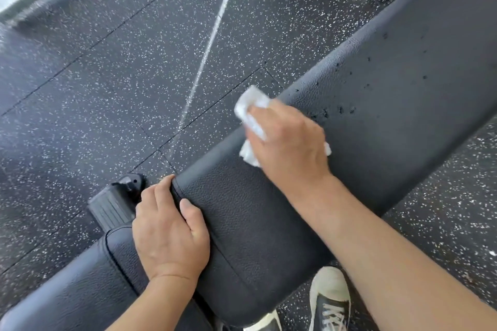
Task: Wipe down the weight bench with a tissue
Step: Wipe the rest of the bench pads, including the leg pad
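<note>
Right hand [289,140] pressed a crumpled white tissue [251,113] against the far edge of the weight bench [403,67], fingers curled over the wad. Left hand [169,228] gripped the pad's near end, thumb on top, fingers wrapped over the edge. Dark specks, possibly droplets or grime, dotted the pad beyond the tissue, so most of that stretch looked unwiped; the part nearer the person appeared clean. By my reckoning the job was under way, not half finished. The bench's long axis ran from lower left to upper right across the speckled floor [107,75].
</note>
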Demonstrator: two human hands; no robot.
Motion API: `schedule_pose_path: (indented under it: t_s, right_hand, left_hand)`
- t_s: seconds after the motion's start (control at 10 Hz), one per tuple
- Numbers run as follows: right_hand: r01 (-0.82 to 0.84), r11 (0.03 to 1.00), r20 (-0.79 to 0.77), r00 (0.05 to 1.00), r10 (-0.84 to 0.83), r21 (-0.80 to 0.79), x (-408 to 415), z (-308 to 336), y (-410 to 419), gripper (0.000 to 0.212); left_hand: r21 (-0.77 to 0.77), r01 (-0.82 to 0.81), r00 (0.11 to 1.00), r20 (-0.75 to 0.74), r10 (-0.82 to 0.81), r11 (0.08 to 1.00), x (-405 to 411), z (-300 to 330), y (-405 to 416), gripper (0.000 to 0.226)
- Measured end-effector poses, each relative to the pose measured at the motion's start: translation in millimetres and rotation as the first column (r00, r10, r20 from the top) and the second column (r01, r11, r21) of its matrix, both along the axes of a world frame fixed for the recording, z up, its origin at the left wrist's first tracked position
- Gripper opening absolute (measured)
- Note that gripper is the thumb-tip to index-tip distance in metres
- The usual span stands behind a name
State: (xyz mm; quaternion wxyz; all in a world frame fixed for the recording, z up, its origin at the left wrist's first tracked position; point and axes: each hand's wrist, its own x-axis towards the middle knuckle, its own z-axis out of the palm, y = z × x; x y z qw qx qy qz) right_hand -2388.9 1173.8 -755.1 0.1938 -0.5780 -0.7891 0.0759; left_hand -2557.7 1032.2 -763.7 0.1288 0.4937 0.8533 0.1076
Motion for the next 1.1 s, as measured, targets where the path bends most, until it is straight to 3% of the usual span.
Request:
schedule_pose_path:
  t_s: [0.1, 0.2, 0.3, 0.4, 0.5, 0.7, 0.9, 1.0, 1.1]
  right_hand:
    - [0.171, 0.982, 0.050, 0.983, -0.176, 0.082, 77, -6, -12, 0.011]
    - [0.170, 0.979, 0.026, 0.984, -0.174, 0.110, 134, -7, -49, 0.015]
    - [0.051, 0.994, 0.014, 0.999, -0.052, 0.098, 122, -6, -92, 0.021]
    - [-0.246, 0.965, 0.052, 0.969, 0.243, 0.087, 62, -4, -133, 0.027]
    - [-0.342, 0.938, -0.015, 0.939, 0.343, 0.050, 5, -6, -132, 0.027]
    - [-0.220, 0.971, -0.060, 0.972, 0.226, 0.096, -23, -4, -39, 0.026]
    - [0.111, 0.986, -0.013, 0.994, -0.110, 0.123, 98, -9, -2, 0.011]
    - [0.096, 0.991, -0.020, 0.995, -0.095, 0.088, 137, -13, -41, 0.017]
    - [-0.073, 0.988, 0.022, 0.997, 0.071, 0.138, 113, -7, -93, 0.012]
  left_hand:
    - [0.004, -0.013, 1.000, -0.002, 0.013, 1.000, -1, -2, 0, 0.057]
    - [0.026, -0.009, 1.000, -0.004, 0.009, 1.000, -3, -5, -1, 0.055]
    - [0.036, -0.006, 1.000, -0.002, 0.006, 0.999, -4, -8, -2, 0.054]
    - [0.039, -0.005, 1.000, -0.001, 0.006, 0.999, -4, -7, -3, 0.053]
    - [0.039, -0.001, 1.000, 0.005, 0.001, 0.999, -4, -8, -2, 0.054]
    - [0.041, 0.002, 1.000, -0.019, -0.001, 0.999, -3, -9, -2, 0.054]
    - [0.047, -0.001, 1.000, -0.008, 0.001, 0.999, -2, -7, -2, 0.055]
    - [0.039, -0.008, 1.000, -0.012, 0.009, 0.999, -3, -6, -2, 0.055]
    - [0.038, -0.008, 1.000, -0.009, 0.008, 0.999, -3, -5, -2, 0.055]
